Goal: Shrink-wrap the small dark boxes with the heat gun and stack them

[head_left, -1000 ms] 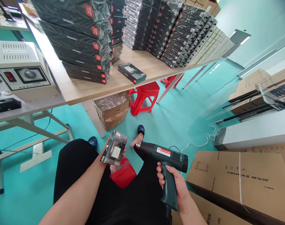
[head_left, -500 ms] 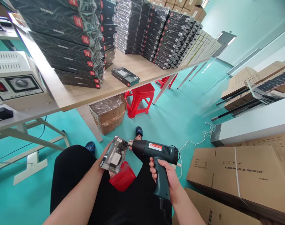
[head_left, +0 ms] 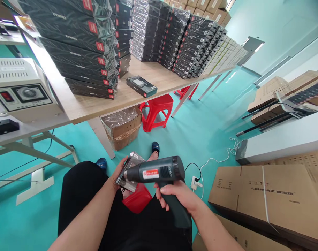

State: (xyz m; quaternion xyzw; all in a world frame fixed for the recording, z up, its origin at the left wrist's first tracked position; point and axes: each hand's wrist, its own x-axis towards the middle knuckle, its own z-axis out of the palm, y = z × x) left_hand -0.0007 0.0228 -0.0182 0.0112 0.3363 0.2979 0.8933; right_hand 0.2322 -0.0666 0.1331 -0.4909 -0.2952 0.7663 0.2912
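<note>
My left hand (head_left: 118, 171) grips a small, clear-fronted product box (head_left: 135, 159) by its left side, above my lap. Wrapped round the handle of a dark green heat gun (head_left: 163, 170) is my right hand (head_left: 176, 195). The gun points left, its nozzle over the box's front and hiding much of it; whether nozzle and box touch, I cannot tell. A similar flat box (head_left: 141, 86) lies by itself on the wooden table (head_left: 96, 109) ahead.
Stacks of film-wrapped black boxes (head_left: 80, 59) stand on the table. A control unit (head_left: 23, 90) sits at left. Beneath the table are an open carton (head_left: 125, 130) and a red stool (head_left: 157, 108). Large cartons (head_left: 258, 195) and a power strip (head_left: 196, 183) with cables lie right.
The heat gun has swung left and its nozzle has moved from the box's right edge across its front. The left hand has turned the box slightly. The view has shifted a little.
</note>
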